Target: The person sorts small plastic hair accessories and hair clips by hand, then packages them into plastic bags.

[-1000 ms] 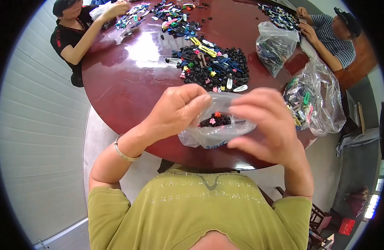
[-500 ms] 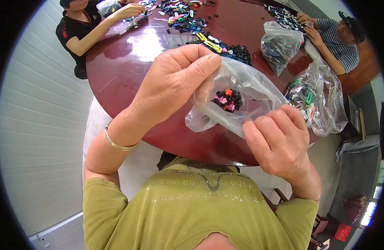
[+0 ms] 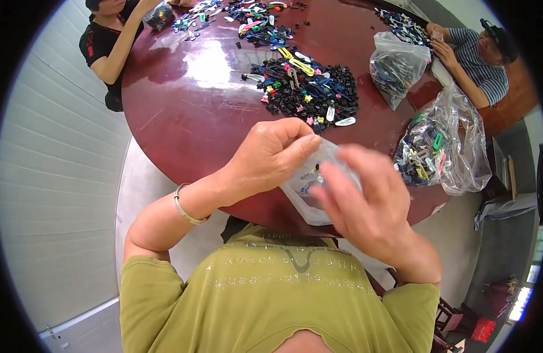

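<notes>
My left hand [image 3: 274,156] pinches the rim of a clear plastic bag [image 3: 312,213] that hangs at the table's near edge. Small dark items show faintly through the bag's film. Over the bag's right side is my right hand [image 3: 371,206], blurred by motion, its fingers apart and pointing toward the bag; it grips nothing that I can see. Just beyond both hands lies a pile of hair clips [image 3: 306,88], mostly small black claws with white, yellow and pink pieces.
A large open bag of clips [image 3: 427,147] lies at the right, and a filled clear bag [image 3: 398,67] stands behind it. More clips [image 3: 253,23] are spread at the far side. One person [image 3: 109,47] sits at the left, another [image 3: 483,65] at the right.
Both hands have come down nearer to me with the bag, uncovering the clip pile. My right hand has let go of the rim. The person at the left has raised an arm.
</notes>
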The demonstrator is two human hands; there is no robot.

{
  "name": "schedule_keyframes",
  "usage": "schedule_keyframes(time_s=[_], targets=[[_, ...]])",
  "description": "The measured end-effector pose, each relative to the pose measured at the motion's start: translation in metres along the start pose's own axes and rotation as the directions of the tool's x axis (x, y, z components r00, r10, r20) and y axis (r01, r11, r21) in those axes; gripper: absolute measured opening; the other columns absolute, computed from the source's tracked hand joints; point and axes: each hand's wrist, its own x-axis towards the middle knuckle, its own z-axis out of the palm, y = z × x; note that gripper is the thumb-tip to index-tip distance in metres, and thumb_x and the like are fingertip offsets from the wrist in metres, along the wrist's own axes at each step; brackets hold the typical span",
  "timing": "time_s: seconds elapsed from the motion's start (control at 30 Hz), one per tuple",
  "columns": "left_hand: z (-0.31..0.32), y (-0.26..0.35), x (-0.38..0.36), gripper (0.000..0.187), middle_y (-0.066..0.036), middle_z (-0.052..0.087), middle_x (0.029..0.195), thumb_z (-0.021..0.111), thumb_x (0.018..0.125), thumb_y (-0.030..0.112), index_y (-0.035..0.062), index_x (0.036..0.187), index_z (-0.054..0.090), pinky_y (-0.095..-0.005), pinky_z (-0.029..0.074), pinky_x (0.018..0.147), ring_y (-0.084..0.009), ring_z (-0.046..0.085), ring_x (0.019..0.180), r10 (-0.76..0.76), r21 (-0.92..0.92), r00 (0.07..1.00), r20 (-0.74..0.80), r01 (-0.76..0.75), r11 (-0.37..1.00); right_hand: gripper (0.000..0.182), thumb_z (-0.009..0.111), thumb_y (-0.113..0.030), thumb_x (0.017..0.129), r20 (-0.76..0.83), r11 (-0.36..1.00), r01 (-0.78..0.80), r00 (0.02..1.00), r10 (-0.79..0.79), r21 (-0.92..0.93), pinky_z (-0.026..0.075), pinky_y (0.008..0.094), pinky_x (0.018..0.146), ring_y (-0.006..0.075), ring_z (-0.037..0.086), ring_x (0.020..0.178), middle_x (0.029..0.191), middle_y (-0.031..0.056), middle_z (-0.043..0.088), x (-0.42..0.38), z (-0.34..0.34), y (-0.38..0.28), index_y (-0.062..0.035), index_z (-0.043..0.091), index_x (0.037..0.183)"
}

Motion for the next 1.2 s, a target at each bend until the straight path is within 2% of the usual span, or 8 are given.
schedule_keyframes(time_s=[0.17, 0.33, 0.4, 0.5, 0.63, 0.83, 0.93, 1.2], targets=[[-0.002, -0.008, 0.006, 0.015, 0.005, 0.06, 0.078, 0.062, 0.1, 0.017, 0.0021, 0.101, 0.063, -0.0188, 0.041, 0.056, -0.0009, 0.05, 0.066, -0.075, -0.118, 0.995, 0.069, 0.083, 0.99, 0.041, 0.066, -0.004, 0.075, 0.17, 0.987, -0.152, 0.972, 0.159, -0.058, 0.052, 0.0368, 0.071, 0.0246, 0.066, 0.087, 0.099, 0.0111, 0.066, -0.001, 0.006, 0.028, 0.0002, 0.063, 0.116], [-0.012, -0.015, 0.011, 0.02, -0.001, 0.064, 0.091, 0.067, 0.096, 0.018, 0.002, 0.106, 0.061, -0.0238, 0.048, 0.068, -0.0056, 0.059, 0.081, -0.152, -0.098, 0.981, 0.124, 0.164, 0.982, 0.018, 0.069, -0.003, 0.086, 0.345, 0.596, -0.634, 0.771, 0.535, 0.493, 0.055, 0.0321, 0.075, 0.0225, 0.071, 0.081, 0.092, 0.0151, 0.073, 0.0, 0.0, 0.049, 0.0011, 0.07, 0.104], [-0.012, -0.009, 0.008, 0.025, -0.004, 0.065, 0.093, 0.072, 0.092, 0.018, 0.0025, 0.108, 0.06, -0.028, 0.051, 0.072, -0.0101, 0.063, 0.085, -0.098, 0.015, 0.993, 0.07, 0.097, 0.995, 0.019, 0.069, -0.003, 0.086, 0.295, 0.591, -0.625, 0.772, 0.563, 0.509, 0.055, 0.0321, 0.075, 0.0219, 0.071, 0.081, 0.091, 0.0145, 0.073, -0.005, 0.009, 0.054, 0.0006, 0.07, 0.105], [-0.004, 0.013, 0.006, 0.033, -0.008, 0.066, 0.091, 0.078, 0.083, 0.016, 0.0028, 0.108, 0.06, -0.0342, 0.053, 0.074, -0.0207, 0.067, 0.089, 0.472, 0.613, 0.879, -0.071, -0.335, 0.716, 0.02, 0.071, -0.004, 0.085, 0.281, 0.58, -0.622, 0.771, 0.572, 0.526, 0.055, 0.0319, 0.075, 0.0206, 0.071, 0.081, 0.09, 0.0137, 0.073, -0.003, 0.01, 0.054, 0.0004, 0.069, 0.105], [-0.009, 0.016, 0.008, 0.016, -0.009, 0.066, 0.089, 0.069, 0.084, 0.009, 0.0034, 0.099, 0.064, -0.0399, 0.053, 0.074, -0.0299, 0.066, 0.086, 0.375, 0.79, 0.888, 0.265, -0.423, 0.444, 0.019, 0.07, -0.003, 0.086, 0.332, 0.602, -0.62, 0.782, 0.528, 0.504, 0.054, 0.0317, 0.075, 0.0183, 0.07, 0.081, 0.09, 0.0122, 0.073, -0.001, 0.013, 0.062, 0.0004, 0.068, 0.105], [-0.003, -0.01, 0.02, 0.006, -0.016, 0.067, 0.082, 0.06, 0.09, 0.003, 0.0011, 0.095, 0.063, -0.0385, 0.052, 0.066, -0.0332, 0.066, 0.073, 0.352, 0.593, 0.935, 0.045, -0.308, 0.744, 0.027, 0.068, 0.003, 0.083, 0.399, 0.507, -0.642, 0.761, 0.511, 0.575, 0.055, 0.0333, 0.075, 0.0229, 0.07, 0.083, 0.096, 0.013, 0.071, -0.005, 0.015, 0.063, -0.0023, 0.068, 0.109], [-0.004, -0.014, 0.026, 0.005, -0.018, 0.066, 0.082, 0.059, 0.092, 0.003, 0.0001, 0.095, 0.061, -0.0387, 0.052, 0.065, -0.034, 0.066, 0.072, 0.384, 0.518, 0.923, 0.022, -0.339, 0.786, 0.04, 0.065, 0.008, 0.078, 0.157, 0.804, -0.332, 0.943, 0.293, 0.494, 0.056, 0.035, 0.074, 0.0281, 0.069, 0.088, 0.112, 0.0142, 0.066, -0.009, 0.02, 0.065, -0.0071, 0.068, 0.114], [-0.004, -0.009, 0.026, 0.011, -0.014, 0.063, 0.084, 0.055, 0.092, -0.003, 0.001, 0.1, 0.062, -0.0378, 0.051, 0.065, -0.0326, 0.063, 0.069, 0.249, 0.409, 0.968, 0.031, -0.24, 0.88, 0.043, 0.072, -0.004, 0.071, 0.337, 0.954, -0.196, 0.935, 0.112, 0.227, 0.052, 0.0419, 0.083, 0.0304, 0.064, 0.098, 0.127, 0.011, 0.058, -0.013, 0.003, 0.059, -0.0122, 0.068, 0.113]])
